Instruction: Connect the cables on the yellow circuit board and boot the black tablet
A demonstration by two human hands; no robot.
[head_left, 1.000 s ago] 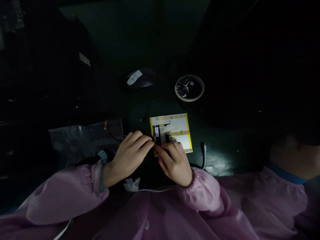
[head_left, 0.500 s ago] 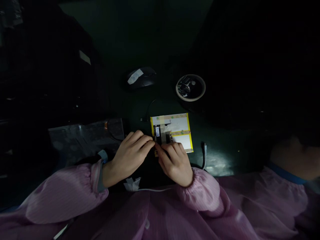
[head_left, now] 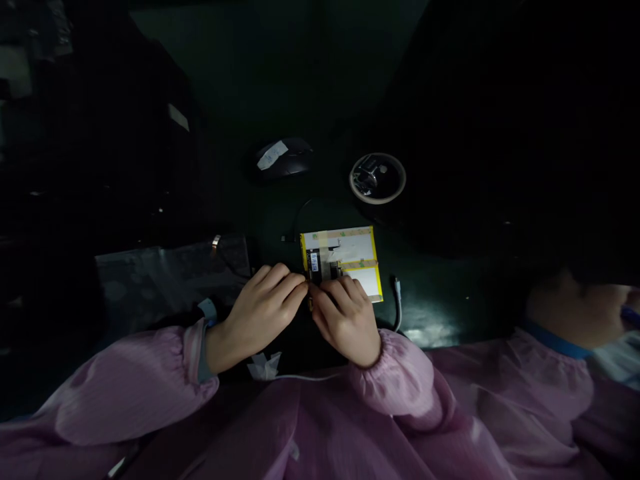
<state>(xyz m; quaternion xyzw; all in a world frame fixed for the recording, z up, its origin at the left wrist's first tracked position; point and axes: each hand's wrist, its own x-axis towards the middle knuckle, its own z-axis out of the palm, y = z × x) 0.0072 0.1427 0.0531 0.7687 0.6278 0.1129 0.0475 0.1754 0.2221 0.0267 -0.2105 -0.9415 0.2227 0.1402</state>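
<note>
Meeting at the left edge of a yellow-edged white pack (head_left: 359, 249) on the dark surface (head_left: 333, 208), the left hand (head_left: 263, 307) and right hand (head_left: 350, 321) had bent fingers (head_left: 293, 287), their grip too hidden to tell.

Worktop (head_left: 440, 310): dark green, dim, one glare patch at the near edge, right of centre. Directly on it: yellow-edged flat pack (head_left: 356, 252), white faces up, mid-worktop. Thin black cable (head_left: 299, 215) just beyond its left corner, small plug end near the pack. Grey cable (head_left: 399, 307) right of the pack, apart from it. Far side: dark mouse (head_left: 295, 163) with pale label, then round pale-rimmed container (head_left: 376, 201) to its right. Left: clear plastic sheet or bag (head_left: 155, 277), can't tell which.
</note>
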